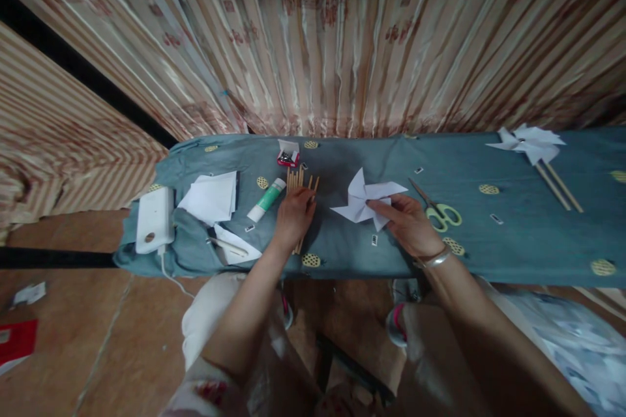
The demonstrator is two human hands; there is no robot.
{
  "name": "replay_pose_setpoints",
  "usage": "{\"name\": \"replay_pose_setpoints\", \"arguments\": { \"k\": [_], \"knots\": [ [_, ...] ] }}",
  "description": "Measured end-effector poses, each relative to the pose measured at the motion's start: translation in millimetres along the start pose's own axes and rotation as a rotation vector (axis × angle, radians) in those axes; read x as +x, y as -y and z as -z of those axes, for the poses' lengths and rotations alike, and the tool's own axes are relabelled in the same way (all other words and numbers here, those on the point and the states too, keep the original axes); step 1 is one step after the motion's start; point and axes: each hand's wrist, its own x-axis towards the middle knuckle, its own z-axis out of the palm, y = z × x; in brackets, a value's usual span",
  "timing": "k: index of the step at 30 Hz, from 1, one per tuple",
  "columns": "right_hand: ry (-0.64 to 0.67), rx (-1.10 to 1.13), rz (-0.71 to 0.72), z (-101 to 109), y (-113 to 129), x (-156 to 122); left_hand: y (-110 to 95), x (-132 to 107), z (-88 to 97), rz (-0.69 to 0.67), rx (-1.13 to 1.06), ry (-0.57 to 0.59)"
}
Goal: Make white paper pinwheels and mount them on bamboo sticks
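Note:
A white paper pinwheel (359, 199) is pinched near its centre by my right hand (408, 225), just above the cloth. My left hand (295, 212) is over a row of thin wooden sticks (295, 179), its fingers closed at one stick on the row's right side. A glue stick (267, 200) with a green label lies just left of that hand. Beyond it is a small open red box (288, 155) of dark metal bits, perhaps pins. Scissors (440, 212) with light green handles rest by my right hand.
Finished pinwheels on sticks (533, 146) lie at the far right. At the left are white paper squares (210, 197), a folded sheet under a white-handled tool (229, 246), and a white device (155, 220) with a cable. A curtain (332, 45) hangs behind the cloth-covered table (528, 234).

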Motion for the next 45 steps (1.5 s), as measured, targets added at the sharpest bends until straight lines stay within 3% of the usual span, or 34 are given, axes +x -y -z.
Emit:
{"name": "replay_pose_setpoints", "arguments": {
  "k": [5,11,15,18,21,25,33,39,45],
  "knots": [
    [-0.025,0.003,0.017,6.7,5.2,-2.5,-6.3,3.2,-4.0,0.011,0.249,0.113],
    [0.024,-0.024,0.047,10.2,9.6,-7.5,-14.0,4.7,-3.0,0.092,0.236,0.112],
    [0.14,-0.16,0.095,9.1,13.7,-14.6,-20.3,-0.1,-3.9,0.125,-0.054,0.055],
    [0.21,-0.354,0.15,5.8,19.0,-24.5,-29.9,-13.9,-5.8,0.192,-0.452,0.046],
    [0.245,-0.576,0.254,3.0,24.9,-39.4,-45.1,-36.7,-10.9,0.408,-0.95,0.105],
    [0.297,-0.719,0.327,7.8,27.2,-58.3,-66.1,-66.6,-19.8,0.718,-1.332,0.177],
    [0.267,-0.828,0.378,34.4,4.3,-70.3,-78.3,-95.5,-23.8,1.023,-1.514,0.36],
    [0.291,-0.832,0.408,38.1,-6.1,-73.9,-80.7,-106.6,-22.4,1.136,-1.559,0.371],
    [0.371,-0.807,0.387,39.3,-13.2,-79.5,-74.8,-127.8,-34.7,1.264,-1.609,0.35]
  ]
}}
